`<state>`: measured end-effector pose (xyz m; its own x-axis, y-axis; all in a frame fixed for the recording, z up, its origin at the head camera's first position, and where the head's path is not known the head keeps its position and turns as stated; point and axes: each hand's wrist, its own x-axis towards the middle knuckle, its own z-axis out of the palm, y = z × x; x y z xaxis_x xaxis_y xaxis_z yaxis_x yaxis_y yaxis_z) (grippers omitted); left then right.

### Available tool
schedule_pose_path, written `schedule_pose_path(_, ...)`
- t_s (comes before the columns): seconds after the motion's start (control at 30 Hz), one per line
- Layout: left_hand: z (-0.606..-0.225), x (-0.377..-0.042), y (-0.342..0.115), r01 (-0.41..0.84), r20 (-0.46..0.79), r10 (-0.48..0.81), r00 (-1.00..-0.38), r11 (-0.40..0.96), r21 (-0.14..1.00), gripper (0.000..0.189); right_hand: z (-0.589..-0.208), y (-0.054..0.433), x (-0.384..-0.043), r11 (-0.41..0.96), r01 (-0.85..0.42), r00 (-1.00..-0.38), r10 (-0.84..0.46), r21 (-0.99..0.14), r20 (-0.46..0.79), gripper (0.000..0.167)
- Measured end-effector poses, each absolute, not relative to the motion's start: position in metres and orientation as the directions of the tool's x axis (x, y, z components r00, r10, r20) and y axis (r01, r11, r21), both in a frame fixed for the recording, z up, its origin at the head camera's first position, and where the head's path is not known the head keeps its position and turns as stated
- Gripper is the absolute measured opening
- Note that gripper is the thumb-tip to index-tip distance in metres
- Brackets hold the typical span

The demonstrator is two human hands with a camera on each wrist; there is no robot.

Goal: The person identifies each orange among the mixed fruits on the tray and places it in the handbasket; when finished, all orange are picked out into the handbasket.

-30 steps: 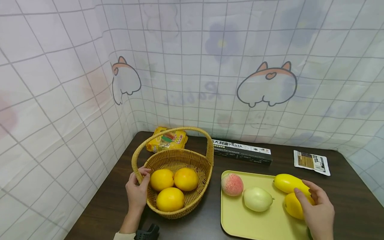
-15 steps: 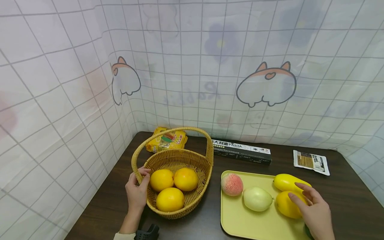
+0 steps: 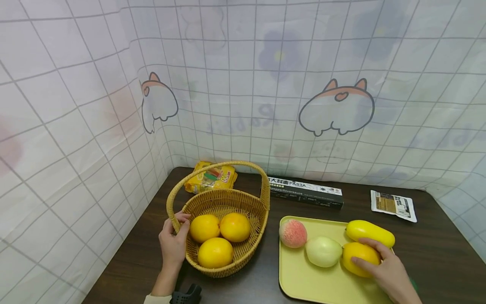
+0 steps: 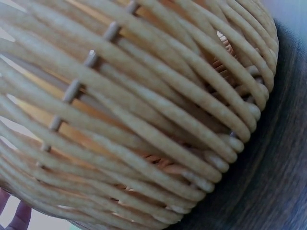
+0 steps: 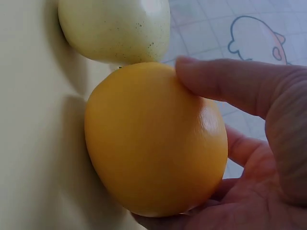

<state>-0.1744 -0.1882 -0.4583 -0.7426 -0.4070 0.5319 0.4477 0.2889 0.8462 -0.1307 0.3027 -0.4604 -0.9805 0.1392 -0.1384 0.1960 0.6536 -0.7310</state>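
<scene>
My left hand (image 3: 174,240) grips the wicker basket (image 3: 262,219) at its left rim, by the foot of the handle. The left wrist view is filled by the woven basket side (image 4: 144,91), with fingertips at the lower left corner. Three round yellow fruits (image 3: 215,252) lie inside. Over the yellow tray (image 3: 319,287), my right hand (image 3: 387,268) holds a plump orange-yellow fruit (image 5: 153,139), thumb on one side and fingers curled round the other. That fruit sits right against a pale green fruit (image 3: 323,252). A peach (image 3: 293,233) and a long yellow fruit (image 3: 370,233) are also on the tray.
Behind the basket lies a yellow snack packet (image 3: 212,177). A black pasta box (image 3: 305,193) stands behind the tray, and a small white-and-brown pouch (image 3: 393,205) lies at the back right. A gridded curtain (image 3: 243,84) hangs at the table's far edge.
My right hand has moved left along the tray, taking the orange-yellow fruit with it. The pale green fruit has shifted slightly left. My left hand stays on the basket.
</scene>
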Motion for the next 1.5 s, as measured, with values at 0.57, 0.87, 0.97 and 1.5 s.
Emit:
schedule_pose_path(0.57,-0.461,-0.175,-0.190,0.462,0.549,-0.399,-0.734,0.300,0.835,0.005,-0.467,0.301,-0.132,0.768,0.085,-0.996,0.050,-0.635,-0.073,0.085)
schedule_pose_path(0.87,-0.462,-0.175,-0.191,0.445,0.532,-0.401,-0.746,0.293,0.846,0.007,-0.460,0.296,-0.131,0.702,0.218,-0.976,0.173,-0.678,-0.134,0.093)
schedule_pose_path(0.97,-0.462,-0.176,-0.191,0.440,0.525,-0.403,-0.749,0.289,0.850,0.006,-0.457,0.293,-0.131,0.664,0.253,-0.965,0.223,-0.704,-0.137,0.094)
schedule_pose_path(1.5,-0.458,-0.175,-0.188,0.407,0.489,-0.417,-0.766,0.275,0.871,0.004,-0.454,0.264,-0.130,0.550,0.046,-0.945,0.294,-0.834,0.142,0.072)
